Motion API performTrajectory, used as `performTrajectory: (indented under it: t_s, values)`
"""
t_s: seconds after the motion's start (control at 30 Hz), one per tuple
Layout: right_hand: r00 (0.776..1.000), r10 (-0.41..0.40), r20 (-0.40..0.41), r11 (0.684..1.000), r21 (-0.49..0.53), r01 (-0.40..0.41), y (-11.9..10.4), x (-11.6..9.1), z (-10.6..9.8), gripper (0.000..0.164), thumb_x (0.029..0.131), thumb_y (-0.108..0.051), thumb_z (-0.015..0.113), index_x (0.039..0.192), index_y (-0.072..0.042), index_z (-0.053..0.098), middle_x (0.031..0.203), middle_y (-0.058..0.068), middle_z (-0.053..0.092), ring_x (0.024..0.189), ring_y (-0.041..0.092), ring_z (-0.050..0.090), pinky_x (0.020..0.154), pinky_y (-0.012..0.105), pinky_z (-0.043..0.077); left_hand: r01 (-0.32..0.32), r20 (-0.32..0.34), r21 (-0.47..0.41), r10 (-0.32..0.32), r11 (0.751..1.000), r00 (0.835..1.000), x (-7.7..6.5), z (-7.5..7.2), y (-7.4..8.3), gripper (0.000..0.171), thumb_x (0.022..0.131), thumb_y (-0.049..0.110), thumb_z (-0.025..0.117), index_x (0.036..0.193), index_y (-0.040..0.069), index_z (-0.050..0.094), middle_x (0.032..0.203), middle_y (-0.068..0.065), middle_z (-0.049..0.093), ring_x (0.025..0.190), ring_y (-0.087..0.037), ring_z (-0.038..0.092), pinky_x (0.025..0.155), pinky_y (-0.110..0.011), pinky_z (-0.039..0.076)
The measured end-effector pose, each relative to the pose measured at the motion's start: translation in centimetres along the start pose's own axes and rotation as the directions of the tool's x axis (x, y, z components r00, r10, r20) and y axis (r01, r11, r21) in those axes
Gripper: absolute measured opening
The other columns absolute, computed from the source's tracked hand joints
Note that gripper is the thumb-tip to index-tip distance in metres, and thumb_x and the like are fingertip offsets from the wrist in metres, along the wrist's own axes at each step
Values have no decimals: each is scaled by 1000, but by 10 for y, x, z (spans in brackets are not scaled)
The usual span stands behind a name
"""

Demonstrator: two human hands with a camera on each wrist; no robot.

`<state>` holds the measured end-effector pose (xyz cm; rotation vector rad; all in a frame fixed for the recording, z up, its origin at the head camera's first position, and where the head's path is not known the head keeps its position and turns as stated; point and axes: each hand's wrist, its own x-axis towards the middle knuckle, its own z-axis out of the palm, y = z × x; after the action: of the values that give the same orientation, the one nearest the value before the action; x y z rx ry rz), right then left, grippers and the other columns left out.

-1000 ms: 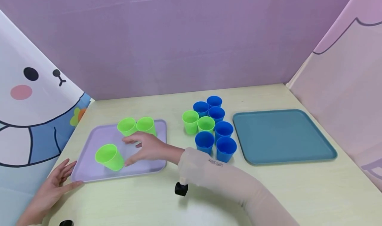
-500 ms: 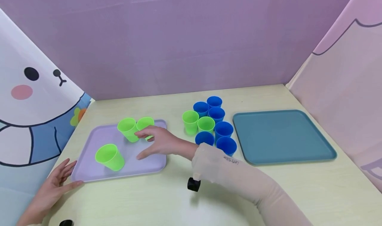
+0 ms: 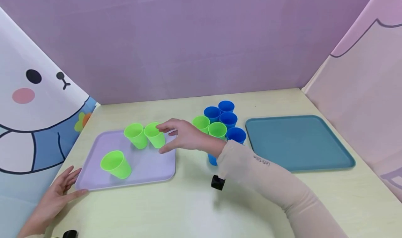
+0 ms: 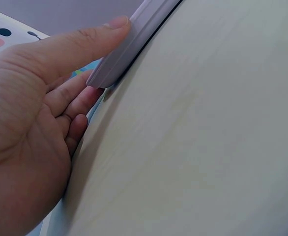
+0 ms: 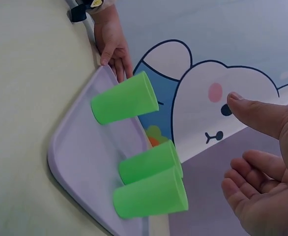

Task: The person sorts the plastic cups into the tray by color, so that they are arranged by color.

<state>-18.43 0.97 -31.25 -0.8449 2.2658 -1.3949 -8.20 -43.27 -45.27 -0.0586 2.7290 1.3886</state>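
My left hand (image 3: 56, 199) holds the near left corner of a light purple tray (image 3: 147, 169); in the left wrist view its thumb (image 4: 92, 43) lies along the rim and the other fingers sit on the far side. Three lime green cups stand upright on that tray: one near the front (image 3: 120, 168), and a left cup (image 3: 137, 138) and a right cup (image 3: 157, 139) side by side at the back. My right hand (image 3: 186, 135) hovers beside the back right cup, thumb and fingers spread with nothing between them. In the right wrist view its fingers (image 5: 249, 177) are apart from the cups.
Mid-table stands a cluster of several blue cups (image 3: 228, 119) with two green cups, a left one (image 3: 201, 123) and a right one (image 3: 217, 129). My right sleeve hides part of it. A teal tray (image 3: 298, 143) lies at the right; fabric walls enclose the table.
My right hand has drawn away from the front green cup, moving right and back past the two rear cups toward the cluster. The left hand stays at the tray corner.
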Motion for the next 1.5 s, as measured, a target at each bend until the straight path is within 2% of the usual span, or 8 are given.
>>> performTrajectory:
  t_s: [0.17, 0.37, 0.67, 0.83, 0.93, 1.23, 1.5]
  values:
    - [999, 19, -29, 999, -37, -20, 0, -6, -18, 68, 81, -14, 84, 142, -6, 54, 135, 6, 57, 123, 19, 53, 102, 27, 45, 15, 11, -8, -15, 1000, 1000, 0, 0, 2, 98, 97, 17, 67, 158, 9, -9, 158, 17, 20, 105, 29, 31, 88, 1, 25]
    - [998, 34, -49, 998, -49, -36, 5, -11, -42, 67, 82, -14, 84, 142, -8, 54, 137, 7, 57, 124, 18, 53, 103, 29, 45, 32, 20, 7, -32, 999, 999, 1, -1, 1, 100, 97, 23, 67, 158, 12, -11, 161, 11, 16, 106, 28, 29, 87, 1, 25]
    - [996, 55, -64, 997, -51, -58, 23, -12, -75, 67, 83, -11, 82, 143, -6, 52, 130, 9, 60, 122, 23, 55, 106, 36, 43, -9, 6, -1, 9, 1000, 1000, -1, -2, -1, 97, 97, 16, 67, 159, 9, -8, 155, 21, 22, 105, 29, 31, 87, 1, 26]
    - [993, 82, -83, 994, -60, -87, 38, -10, -89, 65, 84, -10, 81, 143, -5, 52, 129, 11, 60, 122, 25, 55, 105, 37, 44, -3, 10, 4, 3, 1000, 1000, -1, -1, 0, 98, 97, 16, 67, 159, 9, -9, 158, 17, 20, 105, 28, 31, 88, 1, 26]
    - [989, 108, -97, 990, -75, -116, 46, -9, -95, 64, 85, -10, 80, 142, -5, 52, 130, 12, 59, 123, 26, 55, 103, 38, 45, 3, 16, 6, -3, 1000, 1000, -1, -1, 1, 98, 98, 18, 66, 159, 10, -10, 160, 15, 19, 105, 28, 30, 88, 1, 26]
    - [977, 188, -101, 975, -104, -198, 62, -8, -106, 70, 84, -12, 81, 146, -5, 48, 136, 14, 57, 126, 30, 52, 106, 42, 42, -46, -13, 8, 46, 999, 999, -1, -1, -3, 96, 97, 14, 67, 159, 9, -6, 150, 28, 25, 107, 29, 32, 88, 2, 23]
    - [973, 214, -88, 967, -125, -224, 68, -7, -108, 70, 83, -9, 82, 145, -6, 49, 136, 13, 56, 126, 29, 52, 103, 42, 45, -30, -8, -5, 30, 1000, 1000, 0, -2, -5, 97, 96, 14, 68, 159, 10, -6, 152, 25, 25, 107, 29, 32, 88, 1, 24]
